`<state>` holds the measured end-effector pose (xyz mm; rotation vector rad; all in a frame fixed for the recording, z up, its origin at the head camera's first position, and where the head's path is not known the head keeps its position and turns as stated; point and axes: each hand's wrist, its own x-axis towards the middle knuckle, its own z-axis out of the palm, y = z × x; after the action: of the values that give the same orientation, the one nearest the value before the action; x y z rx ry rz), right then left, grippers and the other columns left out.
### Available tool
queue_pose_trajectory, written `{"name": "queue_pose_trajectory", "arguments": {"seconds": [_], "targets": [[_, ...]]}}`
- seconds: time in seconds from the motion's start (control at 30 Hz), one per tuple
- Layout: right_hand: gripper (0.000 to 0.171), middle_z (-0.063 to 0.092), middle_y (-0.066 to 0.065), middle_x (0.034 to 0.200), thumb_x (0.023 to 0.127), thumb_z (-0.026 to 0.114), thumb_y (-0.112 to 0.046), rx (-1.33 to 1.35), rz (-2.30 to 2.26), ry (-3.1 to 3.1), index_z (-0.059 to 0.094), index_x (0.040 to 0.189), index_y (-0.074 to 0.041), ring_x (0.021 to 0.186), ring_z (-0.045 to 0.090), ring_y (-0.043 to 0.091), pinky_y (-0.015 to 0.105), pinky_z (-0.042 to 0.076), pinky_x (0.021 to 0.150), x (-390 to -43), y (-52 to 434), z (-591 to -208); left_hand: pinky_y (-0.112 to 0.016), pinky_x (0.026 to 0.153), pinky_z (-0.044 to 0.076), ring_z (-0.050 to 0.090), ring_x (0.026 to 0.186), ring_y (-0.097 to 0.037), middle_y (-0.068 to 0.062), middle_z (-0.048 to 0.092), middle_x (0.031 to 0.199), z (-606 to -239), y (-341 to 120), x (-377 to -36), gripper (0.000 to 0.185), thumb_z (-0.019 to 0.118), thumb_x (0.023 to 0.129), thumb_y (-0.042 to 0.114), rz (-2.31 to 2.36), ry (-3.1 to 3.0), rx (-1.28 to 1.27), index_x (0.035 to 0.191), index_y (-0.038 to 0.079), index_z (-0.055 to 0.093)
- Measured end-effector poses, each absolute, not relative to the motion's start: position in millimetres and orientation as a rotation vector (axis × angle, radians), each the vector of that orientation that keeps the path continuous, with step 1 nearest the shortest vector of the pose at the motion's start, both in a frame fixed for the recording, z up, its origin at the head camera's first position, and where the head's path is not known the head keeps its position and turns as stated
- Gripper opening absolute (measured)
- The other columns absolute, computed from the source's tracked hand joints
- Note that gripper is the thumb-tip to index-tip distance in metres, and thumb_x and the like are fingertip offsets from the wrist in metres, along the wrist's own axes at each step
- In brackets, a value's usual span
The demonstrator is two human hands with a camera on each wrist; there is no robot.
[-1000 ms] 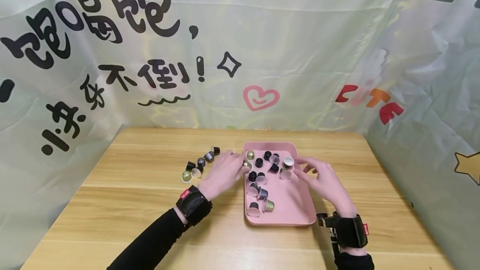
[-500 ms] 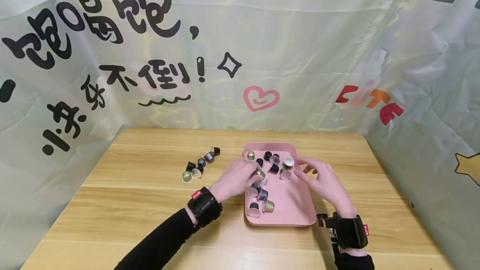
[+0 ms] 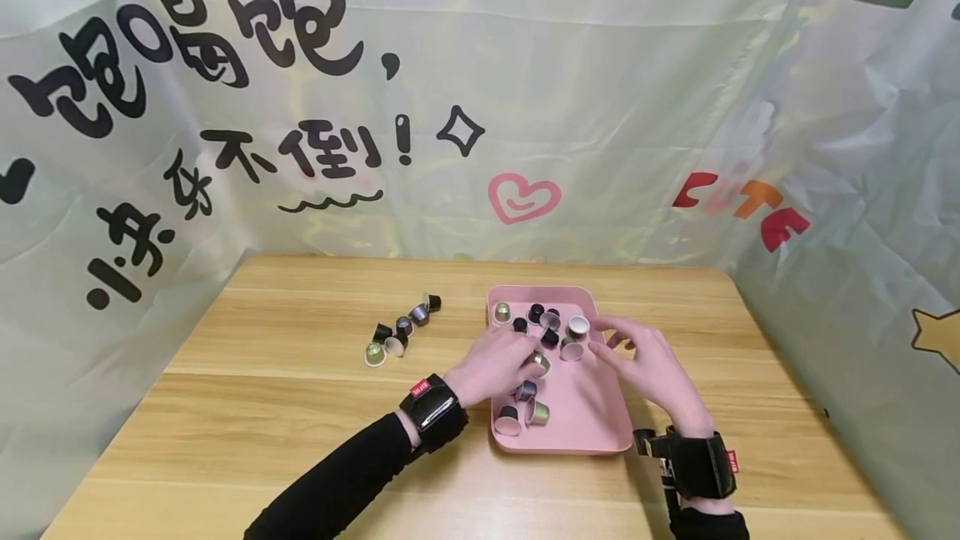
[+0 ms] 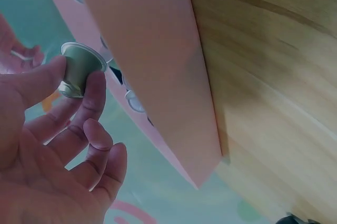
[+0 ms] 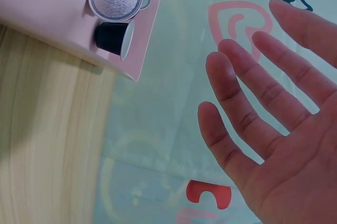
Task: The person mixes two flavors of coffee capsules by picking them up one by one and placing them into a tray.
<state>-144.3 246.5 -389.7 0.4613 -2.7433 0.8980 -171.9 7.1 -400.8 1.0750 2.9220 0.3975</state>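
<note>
Head view: a pink tray [image 3: 592, 415] of small coffee capsules is seen on a wooden bench [image 3: 285, 407]. The left hand [image 3: 498, 361] is held over the tray's left side; a gold-green capsule [image 3: 540, 363] is pinched at its fingertips, partly hidden. The right hand [image 3: 648, 365] is poised above the tray's right part, fingers spread and holding nothing. A loose group of capsules [image 3: 401, 327] lies on the bench left of the tray. On the backdrop [image 3: 600, 90], black Chinese characters and "CUTE" in red and orange can be read.

Left wrist view: the capsule [image 4: 79, 69] is pinched between thumb and forefinger beside the tray's outer wall [image 4: 158, 50].

Right wrist view: straight, parted fingers [image 5: 253, 103] are shown; wristband tag writing is too small to read.
</note>
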Motion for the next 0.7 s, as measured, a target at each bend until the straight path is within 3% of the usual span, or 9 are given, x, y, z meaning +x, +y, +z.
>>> {"name": "queue_pose_trajectory", "arguments": {"seconds": [0.2,0.7], "targets": [[0.032,0.075,0.012,0.114,0.092,0.072,-0.013,0.461,0.892,-2.741,0.069,0.123,-0.005,0.089,0.066,0.023,0.043,0.05,0.08,-143.4,246.4,-389.3,-0.029,0.089,0.048,0.059,0.088,-0.011,0.01,0.074,0.093,-405.5,15.4,-171.0,0.021,0.067,0.095,0.039,0.28,2.943,1.079,0.108,0.024,0.072],[0.032,0.075,0.013,0.114,0.091,0.072,-0.012,0.472,0.885,-2.731,0.069,0.123,-0.005,0.09,0.067,0.023,0.034,0.049,0.08,-143.5,246.4,-390.4,-0.028,0.082,0.043,0.054,0.083,-0.013,0.009,0.073,0.093,-411.0,21.5,-171.0,0.014,0.068,0.094,0.038,0.221,2.963,1.086,0.099,0.025,0.072]]}}
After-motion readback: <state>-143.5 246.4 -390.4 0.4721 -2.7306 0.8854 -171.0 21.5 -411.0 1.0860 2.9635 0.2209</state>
